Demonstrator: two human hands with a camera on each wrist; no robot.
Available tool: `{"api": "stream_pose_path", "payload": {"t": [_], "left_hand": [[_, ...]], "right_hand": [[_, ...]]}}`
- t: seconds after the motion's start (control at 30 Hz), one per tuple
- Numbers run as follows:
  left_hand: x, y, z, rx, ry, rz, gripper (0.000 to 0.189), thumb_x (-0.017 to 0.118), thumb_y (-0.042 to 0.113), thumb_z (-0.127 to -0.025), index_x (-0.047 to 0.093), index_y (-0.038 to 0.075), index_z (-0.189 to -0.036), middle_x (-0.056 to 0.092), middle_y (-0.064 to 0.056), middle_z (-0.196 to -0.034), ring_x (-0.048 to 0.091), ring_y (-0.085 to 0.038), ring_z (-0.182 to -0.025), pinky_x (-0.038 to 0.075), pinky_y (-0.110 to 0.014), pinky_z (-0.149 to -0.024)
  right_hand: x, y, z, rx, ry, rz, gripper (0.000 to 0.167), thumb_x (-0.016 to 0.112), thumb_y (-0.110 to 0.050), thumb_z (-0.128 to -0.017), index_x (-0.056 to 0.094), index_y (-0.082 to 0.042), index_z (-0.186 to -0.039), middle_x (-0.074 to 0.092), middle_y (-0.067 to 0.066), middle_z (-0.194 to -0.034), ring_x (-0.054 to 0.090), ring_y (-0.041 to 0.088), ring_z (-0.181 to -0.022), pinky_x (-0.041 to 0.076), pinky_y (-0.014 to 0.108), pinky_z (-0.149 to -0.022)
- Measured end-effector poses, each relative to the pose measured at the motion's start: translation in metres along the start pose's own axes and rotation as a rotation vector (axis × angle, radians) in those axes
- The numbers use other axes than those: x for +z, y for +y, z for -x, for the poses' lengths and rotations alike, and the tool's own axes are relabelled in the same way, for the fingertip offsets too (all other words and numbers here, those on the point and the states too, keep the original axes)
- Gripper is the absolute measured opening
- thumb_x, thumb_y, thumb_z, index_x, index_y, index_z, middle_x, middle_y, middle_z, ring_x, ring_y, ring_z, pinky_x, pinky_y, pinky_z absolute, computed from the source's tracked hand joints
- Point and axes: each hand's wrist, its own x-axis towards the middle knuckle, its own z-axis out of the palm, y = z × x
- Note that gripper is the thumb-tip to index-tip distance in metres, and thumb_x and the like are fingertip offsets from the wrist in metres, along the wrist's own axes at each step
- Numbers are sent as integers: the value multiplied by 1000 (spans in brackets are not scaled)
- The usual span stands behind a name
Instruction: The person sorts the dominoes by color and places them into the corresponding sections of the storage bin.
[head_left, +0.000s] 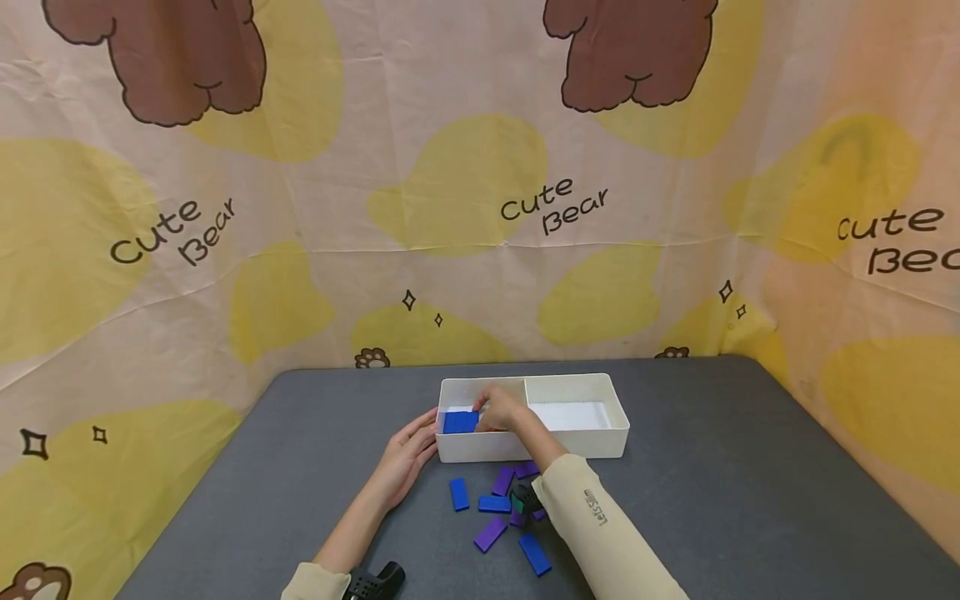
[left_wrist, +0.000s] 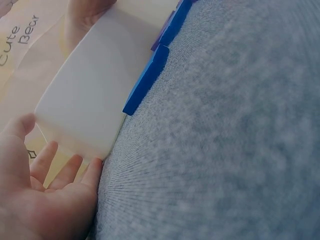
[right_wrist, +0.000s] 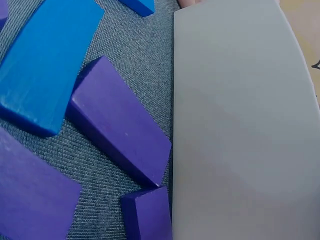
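A white two-compartment box [head_left: 570, 445] stands on the grey table. My left hand [head_left: 406, 457] rests its fingertips against the box's left end, fingers fairly straight; the left wrist view shows them along that end wall. Inside the left compartment, my right hand [head_left: 504, 410] reaches down with bent fingers at the right edge of a row of blue blocks [head_left: 459, 422]. Whether those fingers hold a block I cannot tell. In front of the box lie loose blue blocks [head_left: 535, 555] and purple blocks [head_left: 491, 534], some partly hidden under the right forearm.
A divider [head_left: 526, 392] splits the box, and its right compartment shows a bare white floor [head_left: 570, 415]. One blue block [head_left: 459, 494] lies near the box's front left corner. Behind the table [head_left: 345, 400] hangs a printed cloth [head_left: 450, 275].
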Motion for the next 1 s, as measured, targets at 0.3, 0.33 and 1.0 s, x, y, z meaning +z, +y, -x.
{"api": "stream_pose_path", "payload": {"t": [0.3,0.33,1.0], "left_hand": [[-1,-1,0,9,-5,10,60,53,19,-111,33,-5,-162,33,-26,-168,35,-42,-154,42,-37,-119],[-1,-1,0,9,-5,9,60,53,19,-111,33,-5,-162,33,-26,-168,35,-42,-154,42,-37,-119],[1,1,0,-5,6,2,57,52,18,-111,36,-3,-162,33,-25,-168,36,-42,-154,36,-48,-123]], "right_hand": [[1,2,-2,-24,10,58,29,84,5,-72,72,4,-99,55,3,-79,46,15,-71,37,21,-58],[1,2,-2,-25,10,54,29,84,6,-72,72,3,-99,55,3,-78,46,15,-71,38,20,-58],[-10,-6,6,23,-70,-85,42,84,8,-78,67,8,-115,59,6,-81,55,13,-59,53,21,-58]]}}
